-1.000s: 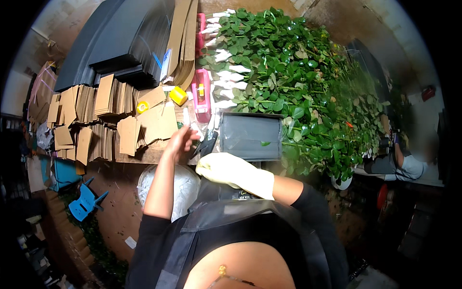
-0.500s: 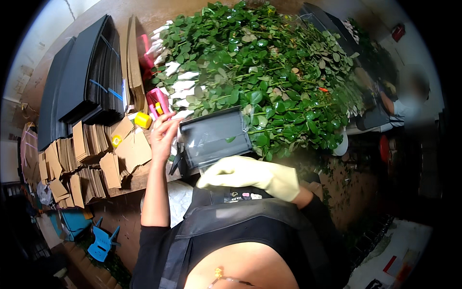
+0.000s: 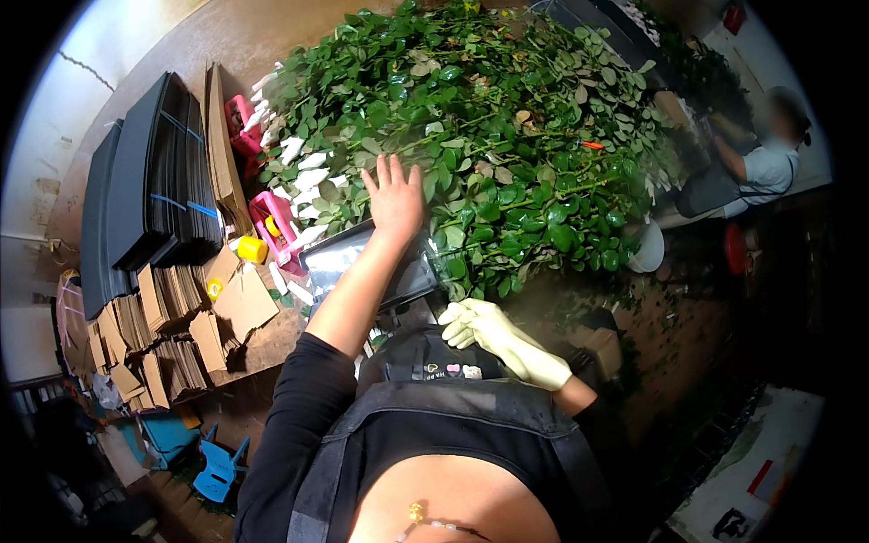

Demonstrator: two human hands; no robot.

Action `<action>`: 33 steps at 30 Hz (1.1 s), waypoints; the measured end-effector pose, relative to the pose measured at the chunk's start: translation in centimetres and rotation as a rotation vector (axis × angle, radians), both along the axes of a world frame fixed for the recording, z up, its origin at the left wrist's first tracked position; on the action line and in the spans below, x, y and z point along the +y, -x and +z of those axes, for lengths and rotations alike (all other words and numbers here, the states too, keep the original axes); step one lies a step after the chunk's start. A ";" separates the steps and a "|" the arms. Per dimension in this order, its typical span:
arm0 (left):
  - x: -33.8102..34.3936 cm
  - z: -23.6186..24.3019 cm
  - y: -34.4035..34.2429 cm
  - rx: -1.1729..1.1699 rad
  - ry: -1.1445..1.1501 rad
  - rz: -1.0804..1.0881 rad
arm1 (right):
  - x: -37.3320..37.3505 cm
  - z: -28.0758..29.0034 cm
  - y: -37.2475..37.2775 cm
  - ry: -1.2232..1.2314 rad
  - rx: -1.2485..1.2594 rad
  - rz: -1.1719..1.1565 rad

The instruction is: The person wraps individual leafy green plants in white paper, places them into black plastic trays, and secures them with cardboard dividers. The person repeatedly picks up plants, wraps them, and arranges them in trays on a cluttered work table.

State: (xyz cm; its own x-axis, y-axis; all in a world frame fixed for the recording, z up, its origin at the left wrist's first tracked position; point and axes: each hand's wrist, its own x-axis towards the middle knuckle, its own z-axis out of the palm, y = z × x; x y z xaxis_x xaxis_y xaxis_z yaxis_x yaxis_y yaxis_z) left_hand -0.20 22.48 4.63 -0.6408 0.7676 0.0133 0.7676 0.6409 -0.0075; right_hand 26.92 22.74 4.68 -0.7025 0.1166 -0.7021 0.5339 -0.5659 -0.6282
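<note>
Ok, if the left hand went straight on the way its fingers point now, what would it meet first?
The left hand would likely meet the pile of leafy stems just beyond its fingers; depth is unclear, so they may be touching.

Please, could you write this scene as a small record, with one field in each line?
left hand: bare, fingers spread, at the near left part of the leafy stems
right hand: pale yellow glove, before the dark apron; its grip is unclear
under left forearm: dark tray
left of stems: pink tape dispensers, yellow roll, cardboard pieces, dark sheet stacks
far right: another person
</note>
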 end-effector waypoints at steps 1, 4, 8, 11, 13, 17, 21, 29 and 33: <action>-0.1 -0.4 0.2 0.055 -0.056 -0.004 | 0.3 -3.7 0.4 0.076 -0.027 0.038; -0.5 1.1 -0.3 -0.043 -0.221 -0.042 | 1.0 -7.0 2.3 0.047 0.008 0.153; -3.2 2.0 0.6 -0.159 -0.803 -0.302 | 2.2 -8.5 1.8 0.182 0.473 -0.024; -8.2 2.5 -1.0 -0.153 -0.951 -0.246 | 3.1 -4.7 -0.1 -0.448 0.507 0.162; -14.0 2.5 -2.7 -0.214 -0.946 -0.071 | 3.3 -0.6 -0.9 -0.753 0.433 0.312; -26.1 -2.1 -5.2 -0.533 -1.262 0.590 | 3.6 10.7 1.6 -0.810 0.074 0.818; -32.5 -8.9 -6.2 -0.863 -1.249 0.940 | -1.0 16.7 8.3 -0.879 0.703 0.580; -32.5 -9.0 -6.0 -0.976 -1.437 1.156 | -11.3 0.1 22.1 -1.540 1.230 1.027; -34.4 -11.4 -5.0 -0.996 -1.388 1.110 | -11.0 1.2 23.0 -1.284 1.056 1.140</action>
State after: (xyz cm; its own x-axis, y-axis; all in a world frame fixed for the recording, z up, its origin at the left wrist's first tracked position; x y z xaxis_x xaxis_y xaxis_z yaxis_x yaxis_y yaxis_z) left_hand 4.77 -11.96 -6.73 -0.8857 -0.0953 -0.4543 -0.4509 -0.0563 0.8908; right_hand 3.95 11.73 5.87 -0.8029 -0.5923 0.0679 -0.5222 0.6437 -0.5594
